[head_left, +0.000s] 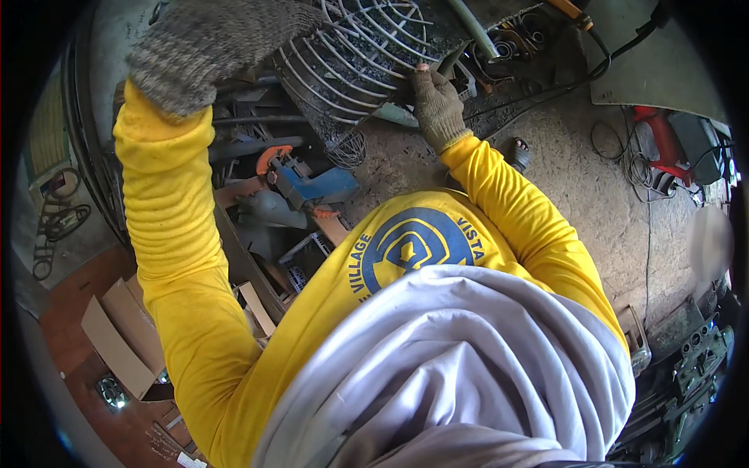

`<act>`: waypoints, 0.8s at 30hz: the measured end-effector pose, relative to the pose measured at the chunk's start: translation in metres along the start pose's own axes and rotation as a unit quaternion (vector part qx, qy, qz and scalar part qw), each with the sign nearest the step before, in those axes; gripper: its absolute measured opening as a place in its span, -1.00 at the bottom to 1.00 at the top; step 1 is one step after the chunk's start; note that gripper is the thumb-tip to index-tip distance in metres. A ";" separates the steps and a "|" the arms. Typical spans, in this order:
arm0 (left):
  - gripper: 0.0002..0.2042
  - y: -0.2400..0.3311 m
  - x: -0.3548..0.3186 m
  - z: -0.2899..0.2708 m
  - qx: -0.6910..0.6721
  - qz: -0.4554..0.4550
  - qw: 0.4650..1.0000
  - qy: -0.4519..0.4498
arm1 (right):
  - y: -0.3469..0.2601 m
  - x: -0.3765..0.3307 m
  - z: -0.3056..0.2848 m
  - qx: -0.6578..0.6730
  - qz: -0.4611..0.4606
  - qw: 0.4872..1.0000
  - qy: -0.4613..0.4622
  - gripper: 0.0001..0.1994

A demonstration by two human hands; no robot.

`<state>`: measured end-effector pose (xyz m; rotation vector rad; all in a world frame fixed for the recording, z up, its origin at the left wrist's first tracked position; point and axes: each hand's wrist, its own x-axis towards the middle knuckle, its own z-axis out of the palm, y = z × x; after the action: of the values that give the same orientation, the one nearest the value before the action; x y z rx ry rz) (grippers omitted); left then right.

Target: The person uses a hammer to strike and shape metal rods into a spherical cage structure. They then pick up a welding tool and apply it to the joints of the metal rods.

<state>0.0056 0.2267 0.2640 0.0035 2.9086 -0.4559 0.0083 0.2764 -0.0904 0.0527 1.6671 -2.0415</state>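
Observation:
A cage-like grille of curved metal rods (343, 66) lies at the top centre, over a dark, gritty work surface. My right hand (438, 108), in a grey-brown knitted glove, is closed at the grille's right edge, a fingertip showing bare through the glove. At the upper left, my left hand (214, 51) wears a similar glove and reaches across toward the grille's left side. Motion smears that hand, and its fingers are hidden or cut off. A greenish metal tube (473, 30) slants beside the grille, above my right hand.
An orange-handled tool (571, 11) with a black cable lies at the top right. Below the grille sit a coil of wire (349, 148) and a blue tool with an orange guard (308, 181). A red machine (662, 142) stands right; a cardboard box (125, 335) lies lower left.

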 end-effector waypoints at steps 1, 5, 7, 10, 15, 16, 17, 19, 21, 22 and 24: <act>-0.60 -0.003 -0.007 -0.003 -0.024 -0.008 1.000 -0.001 | -0.002 -0.004 0.004 0.000 -0.005 1.000 -0.013 -0.37; -0.60 -0.030 0.007 0.006 -0.239 0.066 0.969 0.004 | -0.013 -0.007 -0.006 -0.050 -0.016 0.999 0.005 -0.38; -0.60 -0.043 0.002 0.006 -0.394 0.084 0.915 -0.015 | -0.021 -0.015 0.000 -0.058 -0.019 0.998 -0.020 -0.38; -0.60 -0.062 0.006 0.020 -0.590 0.104 0.800 -0.034 | -0.025 -0.024 0.012 -0.050 -0.022 0.998 -0.025 -0.38; -0.66 -0.069 0.055 0.094 -0.623 0.132 0.759 0.135 | -0.001 -0.007 0.012 -0.002 -0.006 0.999 -0.043 -0.34; -0.69 -0.068 0.061 0.103 -0.618 0.115 0.764 0.148 | 0.000 -0.007 0.013 0.018 -0.001 0.999 -0.043 -0.35; -0.71 -0.073 0.071 0.117 -0.620 0.114 0.763 0.145 | -0.001 -0.008 0.015 0.037 0.004 0.998 -0.042 -0.36; -0.75 -0.080 0.089 0.140 -0.624 0.115 0.760 0.138 | -0.007 -0.011 0.016 0.033 -0.001 0.999 -0.040 -0.38; -0.76 -0.086 0.096 0.150 -0.543 0.099 0.820 0.151 | -0.017 -0.018 0.013 -0.014 -0.017 0.999 -0.040 -0.39; -0.76 -0.083 0.097 0.147 -0.501 0.093 0.846 0.156 | -0.015 -0.017 0.012 0.001 -0.014 0.999 -0.038 -0.39; -0.76 -0.072 0.100 0.139 -0.574 0.066 0.804 0.140 | -0.010 -0.015 0.011 0.032 -0.010 0.999 -0.035 -0.40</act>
<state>-0.0683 0.1130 0.1368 0.1009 2.8938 1.4481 0.0203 0.2724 -0.0736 -0.0134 1.5661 -2.0867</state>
